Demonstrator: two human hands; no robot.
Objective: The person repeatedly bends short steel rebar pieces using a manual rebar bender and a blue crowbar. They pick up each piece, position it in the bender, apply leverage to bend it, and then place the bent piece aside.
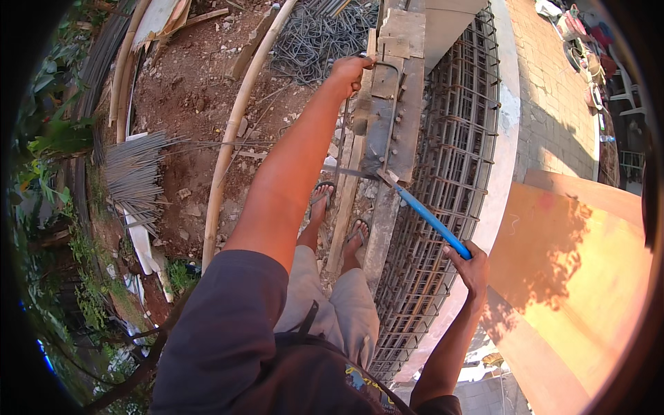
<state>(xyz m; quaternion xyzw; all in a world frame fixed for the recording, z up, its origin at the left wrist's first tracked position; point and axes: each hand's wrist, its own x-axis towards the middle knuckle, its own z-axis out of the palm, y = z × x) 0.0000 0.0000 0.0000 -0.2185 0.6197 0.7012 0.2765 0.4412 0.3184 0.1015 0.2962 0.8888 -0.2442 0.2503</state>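
My left hand (351, 75) is closed around a bent steel bar (395, 114), partly shaped like a rectangular stirrup, at the far end of a narrow wooden bench (409, 135). My right hand (472, 266) grips the lower end of a blue-handled rebar bender (430, 220). The bender's dark head rests at the near side of a metal plate (378, 131) fixed on the bench. Short upright pegs stand on the bench along the bar. Exactly how the bender's head meets the bar is too small to make out.
A long rebar cage (453, 138) lies just right of the bench. Behind it is a heap of bent stirrups (321, 38); cut rods (135, 176) lie at left beside a bamboo pole (238, 131). Orange-brown sheets (574, 277) lean at right. My sandalled feet stand beside a plank.
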